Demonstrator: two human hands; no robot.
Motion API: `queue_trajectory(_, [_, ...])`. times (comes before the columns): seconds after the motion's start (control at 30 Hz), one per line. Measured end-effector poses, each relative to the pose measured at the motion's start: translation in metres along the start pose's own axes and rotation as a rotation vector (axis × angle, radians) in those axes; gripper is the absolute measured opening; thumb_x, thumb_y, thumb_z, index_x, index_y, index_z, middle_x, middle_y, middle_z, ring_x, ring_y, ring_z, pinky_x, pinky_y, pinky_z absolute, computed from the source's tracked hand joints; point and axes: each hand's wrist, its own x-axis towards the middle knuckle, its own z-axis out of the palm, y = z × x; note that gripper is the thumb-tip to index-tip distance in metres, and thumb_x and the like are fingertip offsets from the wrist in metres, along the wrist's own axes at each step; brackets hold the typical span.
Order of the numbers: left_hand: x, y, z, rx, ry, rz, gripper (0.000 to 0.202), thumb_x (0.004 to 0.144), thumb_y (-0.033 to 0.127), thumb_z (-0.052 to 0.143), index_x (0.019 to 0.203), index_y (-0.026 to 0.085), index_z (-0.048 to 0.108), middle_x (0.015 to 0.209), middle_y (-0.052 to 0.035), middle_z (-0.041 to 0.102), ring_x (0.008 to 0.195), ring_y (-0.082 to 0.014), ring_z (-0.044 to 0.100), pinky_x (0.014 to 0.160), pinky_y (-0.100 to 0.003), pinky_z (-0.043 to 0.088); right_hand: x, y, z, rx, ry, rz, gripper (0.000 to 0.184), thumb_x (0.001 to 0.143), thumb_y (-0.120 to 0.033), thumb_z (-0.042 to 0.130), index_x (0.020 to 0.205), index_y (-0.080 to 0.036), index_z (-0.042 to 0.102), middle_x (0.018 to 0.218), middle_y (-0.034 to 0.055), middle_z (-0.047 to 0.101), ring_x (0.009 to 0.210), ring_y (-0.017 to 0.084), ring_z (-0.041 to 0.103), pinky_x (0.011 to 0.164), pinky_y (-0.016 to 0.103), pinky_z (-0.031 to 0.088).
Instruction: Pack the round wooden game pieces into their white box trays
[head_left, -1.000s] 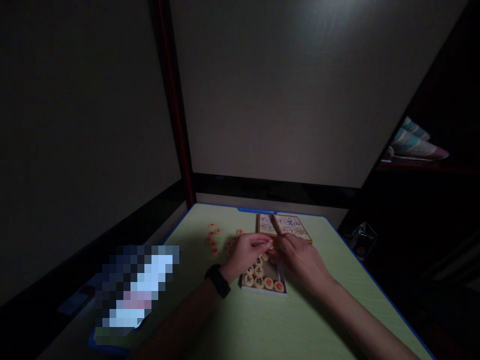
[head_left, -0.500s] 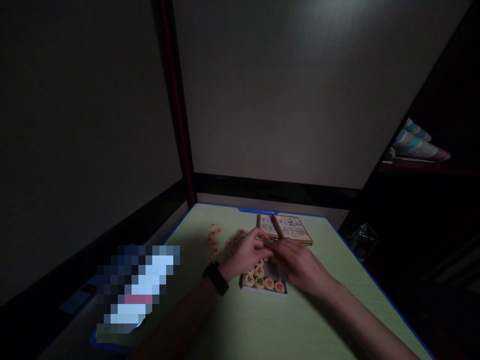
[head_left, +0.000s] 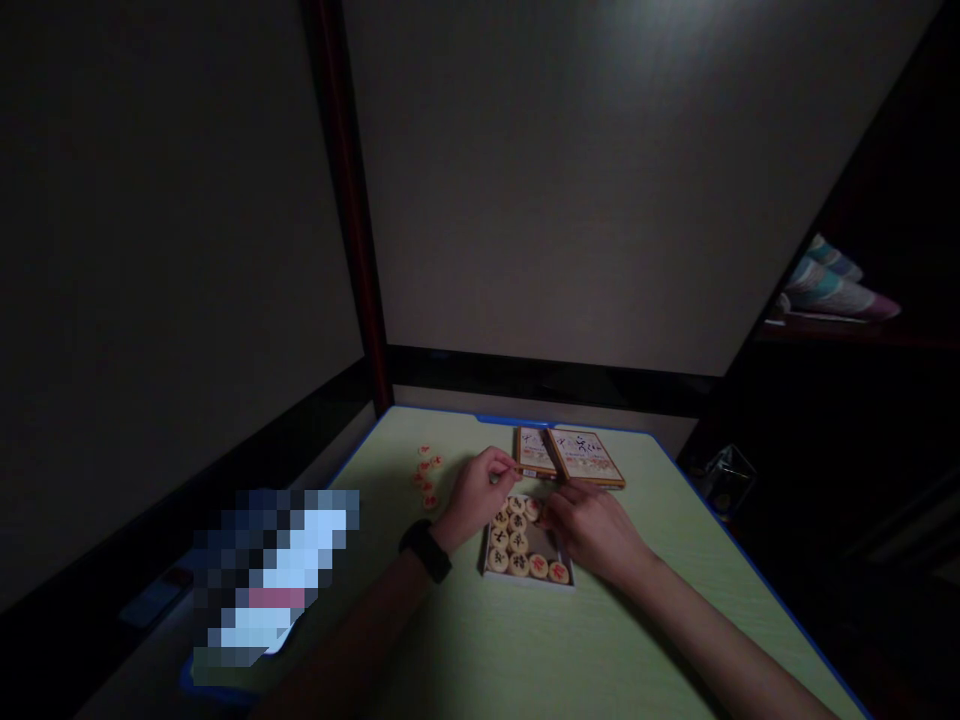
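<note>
A shallow open box lies on the table, partly filled with round xiangqi pieces. Black-marked pieces stand in columns at its left, and red-marked pieces sit along the near row. Another red-marked piece is at the far side, beside my right fingertips. My right hand is closed over the box's far right corner, its fingertips hiding whatever they grip. Just beyond the far left corner, my left hand has thumb and fingers pinched together; what is between them is too small to make out.
Loose red-marked pieces lie left of my left hand. Two printed boxes, a smaller one and a larger one, rest behind the hands. A blurred-out bright screen is at the left table edge. Walls rise behind the blue-edged table.
My hands have moved apart, the left one leftward, uncovering the far left of the box. The nearer cluster of loose red pieces no longer shows beside my left hand.
</note>
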Motion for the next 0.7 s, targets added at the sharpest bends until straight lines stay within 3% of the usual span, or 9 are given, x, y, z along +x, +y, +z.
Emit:
queue_trajectory(0.3, [0.003,-0.001,-0.005,-0.041,0.025,0.007,0.009,0.077,0.01,0.058,0.082,0.017,0.058,0.077,-0.0014,0.069,0.077,-0.0147,0.068,0.067,-0.023,0.05,0.001,-0.004,0.001,0.015,-0.019,0.106,0.014,0.088,-0.025,0.054,0.086,-0.018,0.066,0.09,0.0081,0.066,0.084,0.022,0.06,0.07,0.031,0.038])
queue_trajectory(0.7, [0.011,0.003,-0.017,-0.08,0.107,0.02,0.008,0.073,0.011,0.06,0.078,0.017,0.059,0.073,-0.0022,0.07,0.072,-0.0151,0.068,0.068,-0.024,0.051,0.001,-0.006,0.002,0.057,-0.042,0.146,0.019,0.091,-0.024,0.046,0.089,-0.017,0.064,0.091,0.0086,0.065,0.078,0.019,0.06,0.066,0.029,0.036])
